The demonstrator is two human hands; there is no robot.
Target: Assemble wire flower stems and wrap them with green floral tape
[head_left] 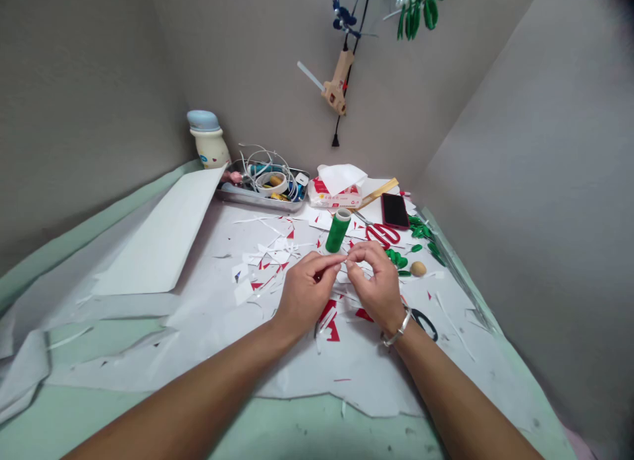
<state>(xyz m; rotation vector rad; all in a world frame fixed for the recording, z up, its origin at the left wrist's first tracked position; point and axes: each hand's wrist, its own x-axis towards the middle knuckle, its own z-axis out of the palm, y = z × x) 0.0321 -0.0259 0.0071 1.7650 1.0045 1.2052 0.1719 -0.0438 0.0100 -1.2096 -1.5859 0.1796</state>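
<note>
My left hand [310, 285] and my right hand [376, 282] meet at the fingertips over the middle of the paper-covered table. Both are closed in a pinch. Whatever lies between the fingertips is too small to name. Just beyond them stands a spool of green thread [338, 232], slightly tilted in view. Red-handled scissors [382, 235] rest behind my right hand. Green leaf-shaped pieces [396, 258] and a small tan ball [419, 269] lie to its right. A dark scissor handle [424, 324] shows beside my right wrist, partly covered.
Red and white paper scraps [277, 249] litter the sheet. At the back are a metal tray [262, 200] of supplies, a tissue pack [335, 195], a phone [395, 211] and a cream jar [211, 146]. White card [168, 235] leans left. A glue gun [338, 84] hangs on the wall.
</note>
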